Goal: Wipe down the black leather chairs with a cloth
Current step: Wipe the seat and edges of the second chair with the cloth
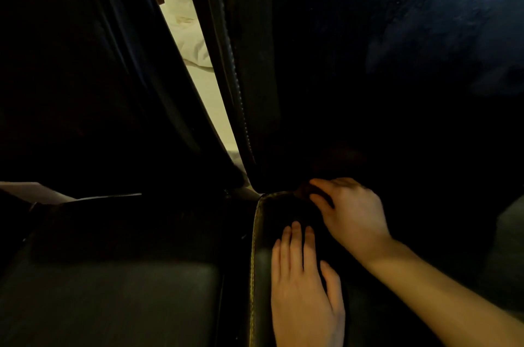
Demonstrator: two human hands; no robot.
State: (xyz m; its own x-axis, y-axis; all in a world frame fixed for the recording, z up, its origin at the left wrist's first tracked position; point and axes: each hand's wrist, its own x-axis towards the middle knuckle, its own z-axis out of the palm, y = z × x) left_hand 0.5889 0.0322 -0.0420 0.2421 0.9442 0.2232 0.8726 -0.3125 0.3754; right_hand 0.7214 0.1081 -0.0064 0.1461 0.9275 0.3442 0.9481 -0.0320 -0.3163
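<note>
Pretty dark shot, so only some of this is clear. Far off to the left of both hands there's a flat pale sheet-like thing (31, 190) lying on something dark, can't tell what it is. Below that, still left of the hands, is the smooth black leather seat cushion of the neighbouring chair (113, 298), catching a dull sheen.

Up and to the left of the hands, a narrow gap between two dark upright chair backs shows some rumpled cream-white fabric (184, 29) behind them. The right-hand black leather chair back with a stitched piped edge (255, 91) runs down that gap and meets the seat just above the hands.

The left hand (304, 287) lies flat, palm down, fingers straight and together, pressing on the black leather seat with pale stitching along its rounded edge (262, 233). It isn't holding anything; the stitched edge sits just to its left.

Just beyond its fingertips and slightly right, the right hand (351, 213) reaches in from the lower right on a bare forearm. Its fingers are curled and pinching a small dark brownish cloth (307, 192), bunched up right at the crease where seat meets chair back. The cloth is mostly hidden under the fingers and blends into the shadow, so its shape is hard to make out.
</note>
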